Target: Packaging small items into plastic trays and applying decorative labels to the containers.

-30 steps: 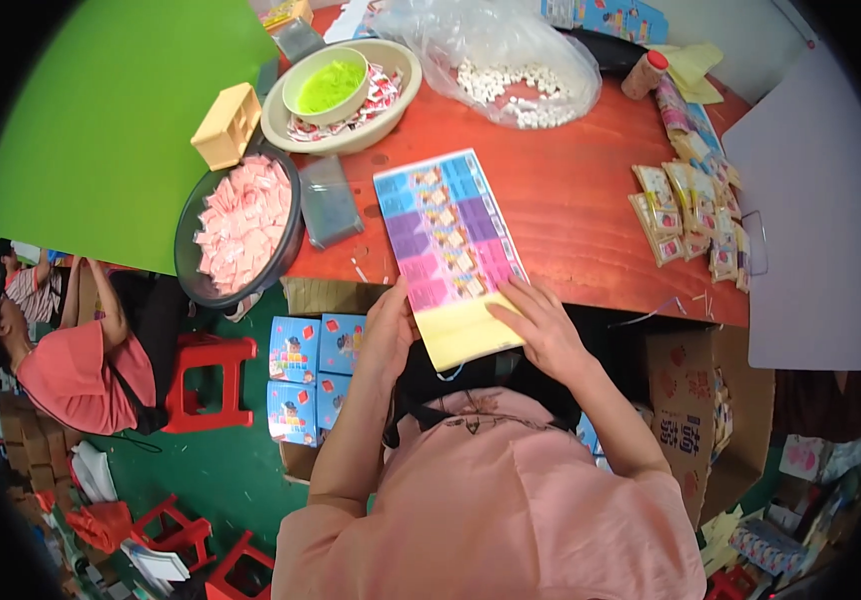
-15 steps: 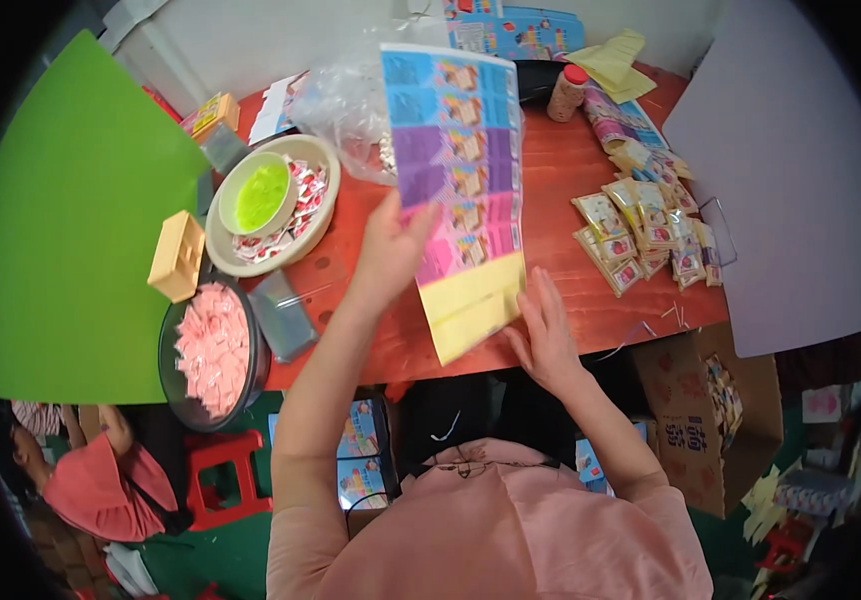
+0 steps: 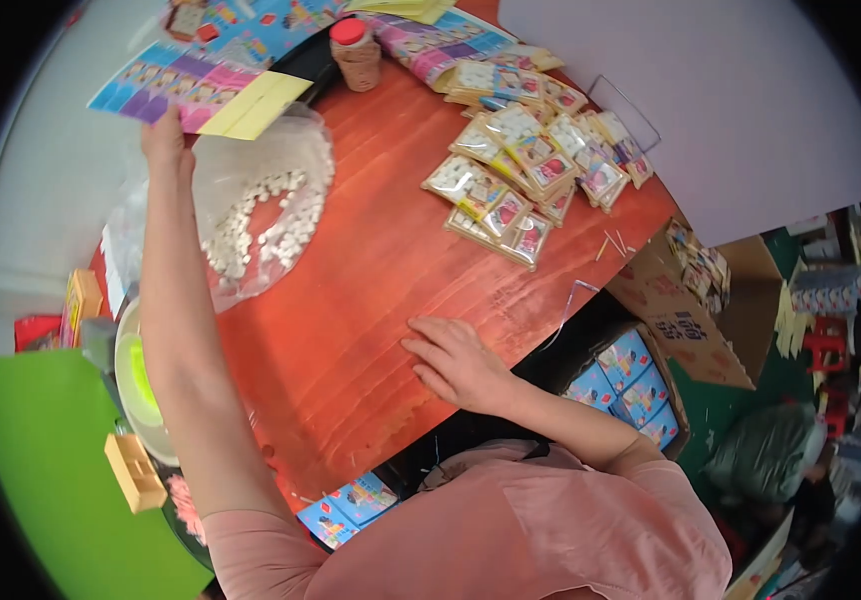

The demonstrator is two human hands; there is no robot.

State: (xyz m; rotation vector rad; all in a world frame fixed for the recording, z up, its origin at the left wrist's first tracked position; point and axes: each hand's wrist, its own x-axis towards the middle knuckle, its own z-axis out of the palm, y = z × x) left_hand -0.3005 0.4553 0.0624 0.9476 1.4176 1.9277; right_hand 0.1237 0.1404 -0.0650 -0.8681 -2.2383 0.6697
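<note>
My left hand [image 3: 166, 150] reaches far out to the upper left. It grips the near edge of a printed sheet [image 3: 251, 108], striped blue, purple and pink with a yellow end. Below that sheet lies a clear plastic bag [image 3: 308, 205] with small white pieces [image 3: 291, 232] on it. My right hand [image 3: 459, 362] holds nothing; its fingers are spread low over the red table [image 3: 351, 380], and I cannot tell whether they touch it. Beyond it, several clear-fronted packs [image 3: 491, 195] are piled at the table's right side.
A red-lidded jar [image 3: 356, 58] stands at the back beside more printed sheets [image 3: 431, 40]. Pale bowls [image 3: 156, 437] and a small wooden box [image 3: 136, 472] are at the left. An open cardboard box [image 3: 691, 330] stands off the table's right edge. A lilac panel [image 3: 731, 120] borders the right.
The view has turned and shifted toward the right. My left hand has carried the sheet to the far left. My right hand, earlier at the sheet's yellow end, is now apart from it.
</note>
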